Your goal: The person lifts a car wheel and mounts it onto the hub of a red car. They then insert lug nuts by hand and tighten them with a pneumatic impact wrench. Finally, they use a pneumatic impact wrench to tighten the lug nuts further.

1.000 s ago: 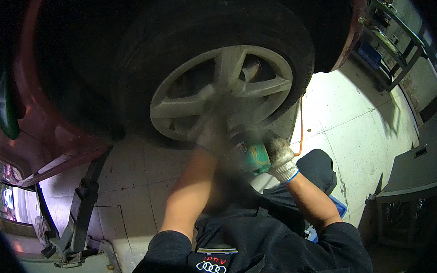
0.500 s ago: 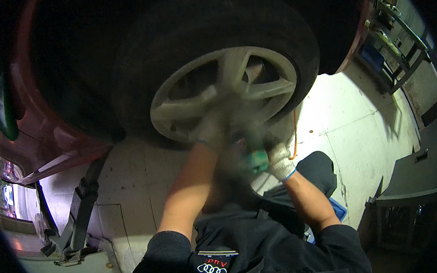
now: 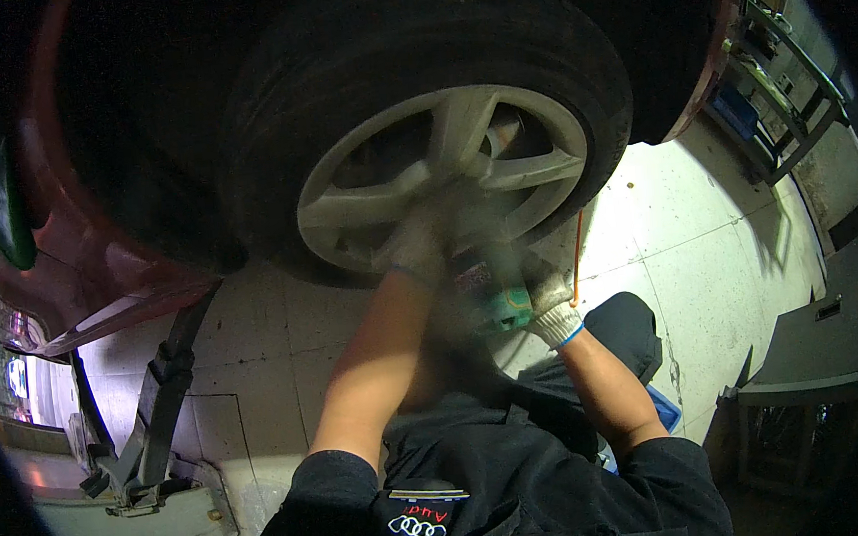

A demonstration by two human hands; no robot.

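Observation:
A silver five-spoke alloy wheel (image 3: 484,117) with a black tyre (image 3: 424,32) sits in the wheel arch of a red car (image 3: 105,268). My left hand (image 3: 417,234) reaches to the wheel's lower centre, its fingers lost in a hazy smudge over the middle of the view. My gloved right hand (image 3: 547,295) grips a green-and-black power tool (image 3: 500,303) below the wheel's centre, slightly right of my left hand. Whether the tool's front touches the wheel is hidden by the haze.
A grey lift arm (image 3: 166,382) stands under the car at lower left. An orange hose (image 3: 578,254) hangs down to the tiled floor (image 3: 694,262). A metal rack (image 3: 781,79) and a grey cabinet (image 3: 807,343) stand right; a blue tray (image 3: 666,409) lies beside my knee.
The tool and my right hand have risen slightly toward the wheel. My left forearm has shifted a little upward. The view has moved very slightly.

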